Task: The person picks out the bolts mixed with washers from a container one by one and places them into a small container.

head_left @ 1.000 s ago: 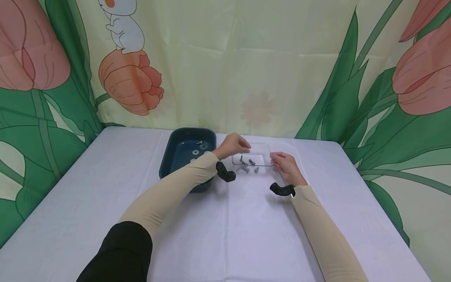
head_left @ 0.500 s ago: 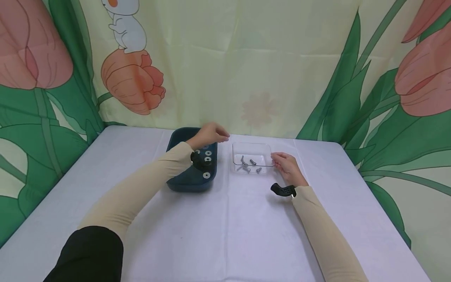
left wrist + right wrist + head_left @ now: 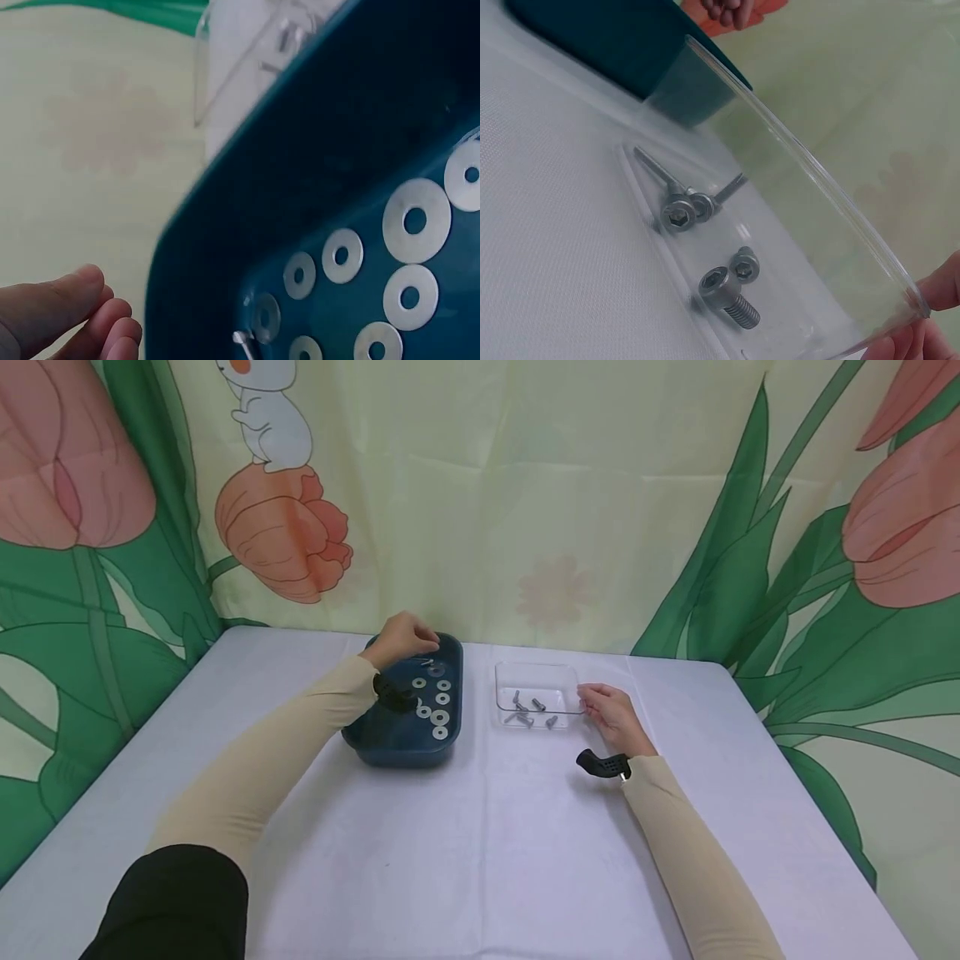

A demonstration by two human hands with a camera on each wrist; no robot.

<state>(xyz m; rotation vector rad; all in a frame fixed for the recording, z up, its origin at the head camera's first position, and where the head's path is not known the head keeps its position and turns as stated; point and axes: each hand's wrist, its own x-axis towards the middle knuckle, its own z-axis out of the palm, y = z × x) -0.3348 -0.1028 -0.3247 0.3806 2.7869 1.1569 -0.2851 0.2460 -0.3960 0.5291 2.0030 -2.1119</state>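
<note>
Left hand: the left hand hovers over the far rim of the blue tray, fingers loosely curled, holding nothing.
Right hand: the right hand rests on the tabletop, fingers pinching the clear tray at its right wall.
Blue tray: left of centre, holding washers.
Clear tray: just right of it, holding bolts.

The counter is covered with a white cloth. On it, toward the far edge, sit a dark blue tray and, just to its right, a clear plastic tray, slightly apart.
</note>
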